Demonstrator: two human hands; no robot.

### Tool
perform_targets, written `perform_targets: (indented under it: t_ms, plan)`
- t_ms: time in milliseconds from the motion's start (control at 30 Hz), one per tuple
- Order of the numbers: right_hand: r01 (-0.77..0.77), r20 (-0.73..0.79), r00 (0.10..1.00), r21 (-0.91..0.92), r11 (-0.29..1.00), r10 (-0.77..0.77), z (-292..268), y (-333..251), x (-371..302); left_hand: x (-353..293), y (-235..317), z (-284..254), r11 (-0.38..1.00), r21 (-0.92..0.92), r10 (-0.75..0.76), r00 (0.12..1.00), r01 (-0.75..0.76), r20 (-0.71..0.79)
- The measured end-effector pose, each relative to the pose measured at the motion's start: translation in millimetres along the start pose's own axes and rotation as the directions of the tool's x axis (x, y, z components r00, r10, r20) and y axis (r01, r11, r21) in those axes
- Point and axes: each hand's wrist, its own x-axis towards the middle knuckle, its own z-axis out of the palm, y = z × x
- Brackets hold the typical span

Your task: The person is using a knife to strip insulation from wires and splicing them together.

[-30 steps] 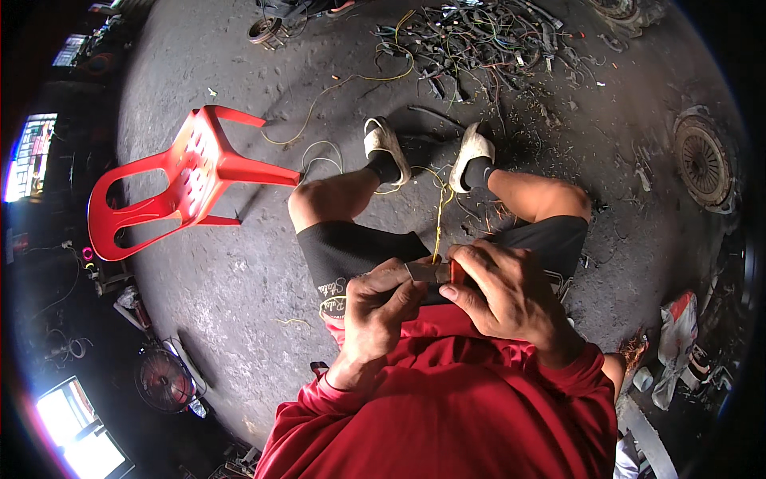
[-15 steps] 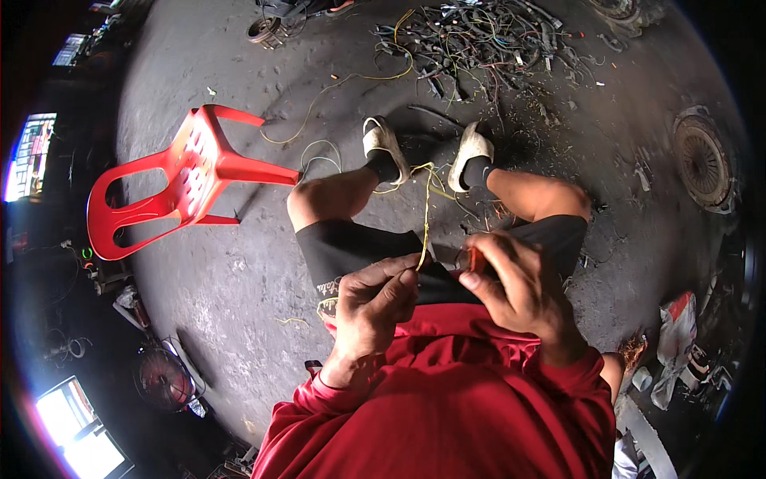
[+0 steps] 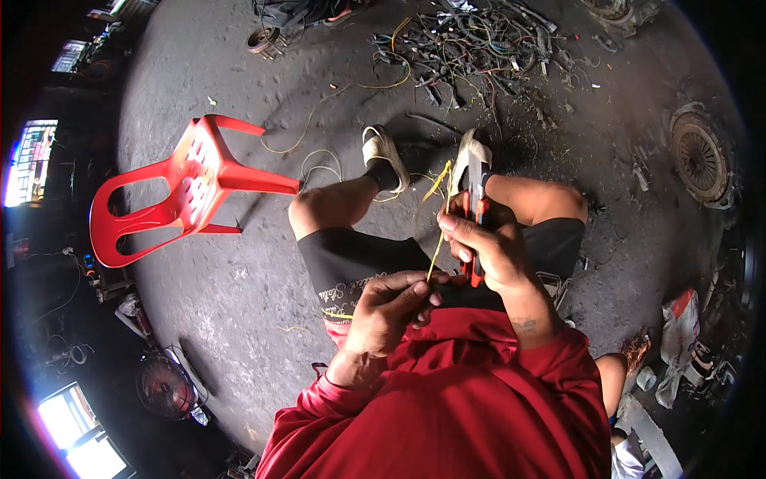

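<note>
running up from the lap toward the shoes, a thin yellow wire (image 3: 436,257) is being pinched between the thumb and fingers of the left hand (image 3: 387,310), just over the dark shorts (image 3: 359,259). a pair of pliers (image 3: 476,182) is being gripped in the right hand (image 3: 501,254), whose fingers are being curled around the red and black handles; the metal tip is being pointed forward, in line with the right shoe (image 3: 459,164). whether the tool's jaws are being held parted or together cannot be told, nor whether the wire is being touched by the right hand as it passes. the two hands are being held near each other, between the knees.

on the left, open room is being offered by a wide stretch of grey floor (image 3: 231,319), bounded above by a red plastic chair (image 3: 206,180); one of its legs is being pointed at the left knee (image 3: 315,211), the tip near it. ahead, the ragged near edge of a cable heap (image 3: 479,60) is being set well apart from the hands. on the right, more floor is being bordered by a round metal disc (image 3: 702,160).
</note>
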Motion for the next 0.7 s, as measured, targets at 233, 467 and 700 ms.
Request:
perform_targets:
  t_ms: [233, 467, 700]
  plan:
    - [0.001, 0.022, 1.000, 0.106, 0.994, -0.004, 15.1, 0.1, 12.9, 7.6, -19.7, 13.4, 0.867, -0.490, -0.090, 0.996, 0.092, 0.027]
    - [0.111, -0.012, 0.993, -0.199, 0.974, -0.115, 10.0, -3.9, 8.3, 16.6, -17.0, 10.8, 0.897, -0.440, -0.092, 0.989, 0.033, -0.113]
    - [0.368, 0.060, 0.912, -0.557, 0.744, -0.406, 20.0, -4.3, 1.4, 36.0, -24.3, -6.9, 0.880, -0.469, 0.008, 0.991, -0.071, -0.136]
